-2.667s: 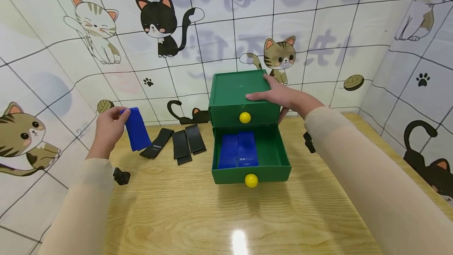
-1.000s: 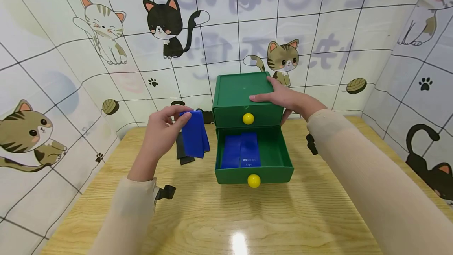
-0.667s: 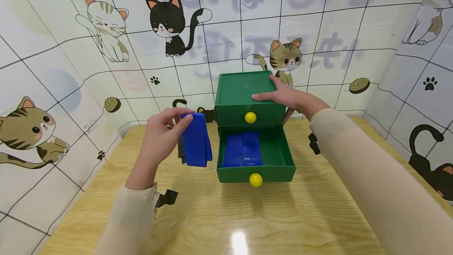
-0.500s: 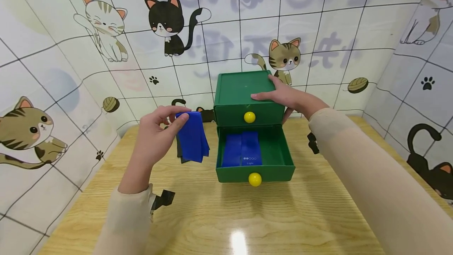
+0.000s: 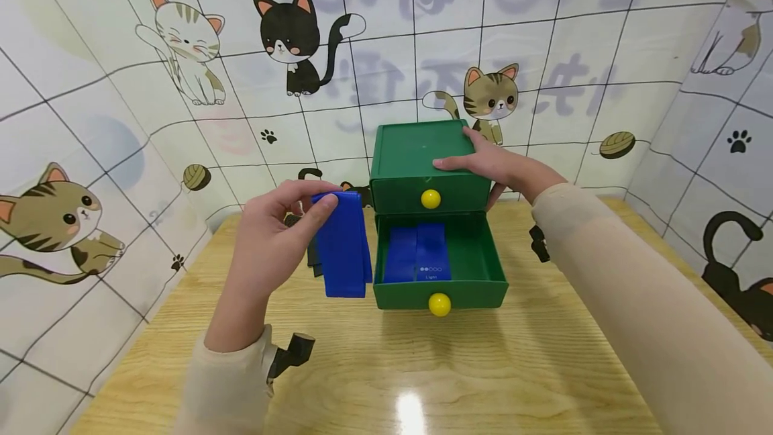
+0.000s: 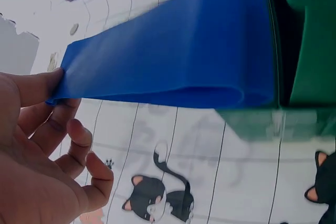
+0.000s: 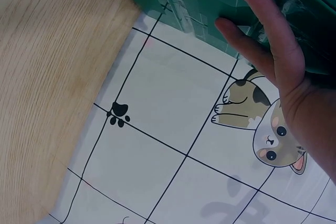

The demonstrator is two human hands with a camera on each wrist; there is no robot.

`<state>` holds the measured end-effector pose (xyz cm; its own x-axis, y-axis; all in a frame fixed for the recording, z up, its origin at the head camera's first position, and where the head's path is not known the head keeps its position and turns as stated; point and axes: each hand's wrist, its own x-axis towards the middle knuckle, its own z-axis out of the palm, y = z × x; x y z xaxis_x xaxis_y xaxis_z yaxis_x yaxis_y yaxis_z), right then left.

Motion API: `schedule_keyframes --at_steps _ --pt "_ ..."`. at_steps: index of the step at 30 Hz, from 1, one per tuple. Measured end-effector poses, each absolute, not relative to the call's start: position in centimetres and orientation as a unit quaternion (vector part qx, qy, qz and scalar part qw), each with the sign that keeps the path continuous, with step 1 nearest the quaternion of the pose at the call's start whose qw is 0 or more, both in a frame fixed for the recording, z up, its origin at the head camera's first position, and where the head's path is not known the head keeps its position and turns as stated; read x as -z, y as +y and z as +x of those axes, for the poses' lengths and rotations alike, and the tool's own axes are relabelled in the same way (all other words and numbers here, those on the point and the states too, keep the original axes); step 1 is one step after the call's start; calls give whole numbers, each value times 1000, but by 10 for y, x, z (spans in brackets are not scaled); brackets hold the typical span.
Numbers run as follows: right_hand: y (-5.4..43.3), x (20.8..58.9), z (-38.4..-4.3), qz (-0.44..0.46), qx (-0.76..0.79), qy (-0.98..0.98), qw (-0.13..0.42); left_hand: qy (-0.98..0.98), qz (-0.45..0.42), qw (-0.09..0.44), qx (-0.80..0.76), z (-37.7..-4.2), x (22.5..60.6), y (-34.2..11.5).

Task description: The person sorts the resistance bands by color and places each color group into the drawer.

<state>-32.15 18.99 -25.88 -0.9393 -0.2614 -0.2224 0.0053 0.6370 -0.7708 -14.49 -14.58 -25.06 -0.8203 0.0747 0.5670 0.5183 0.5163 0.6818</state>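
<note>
A blue folded resistance band (image 5: 344, 247) hangs from my left hand (image 5: 274, 240), its top end pinched between thumb and fingers. The left wrist view shows the band's (image 6: 157, 56) looped fold at its far end, by the green box. Its lower end hangs just left of the pulled-out lower drawer (image 5: 474, 254). Inside that drawer, two blue bands lie side by side on the left; the right one (image 5: 431, 247) reads "Light". My right hand (image 5: 495, 160) rests on the right side of the green two-drawer box (image 5: 401, 150), thumb on top, straight fingers along its side (image 7: 262, 40).
Black bands (image 5: 314, 257) lie on the wooden table (image 5: 338, 368) behind the left hand, mostly hidden. The upper drawer is closed, with a yellow knob (image 5: 431, 199). A cloth printed with cats (image 5: 398, 39) hangs close behind the box.
My left hand has carried the blue band rightward from beside the black bands to the drawer's left side, dipping slightly. The right hand keeps its place on the box.
</note>
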Motion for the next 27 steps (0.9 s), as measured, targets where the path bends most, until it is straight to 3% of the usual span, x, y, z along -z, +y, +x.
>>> schedule_keyframes --at_steps 15,27 --pt "191 258 -321 -67 419 892 154 -793 -287 179 507 -135 256 -67" --pt "192 261 -321 -73 405 900 146 -789 -269 92 545 -154 266 -16"
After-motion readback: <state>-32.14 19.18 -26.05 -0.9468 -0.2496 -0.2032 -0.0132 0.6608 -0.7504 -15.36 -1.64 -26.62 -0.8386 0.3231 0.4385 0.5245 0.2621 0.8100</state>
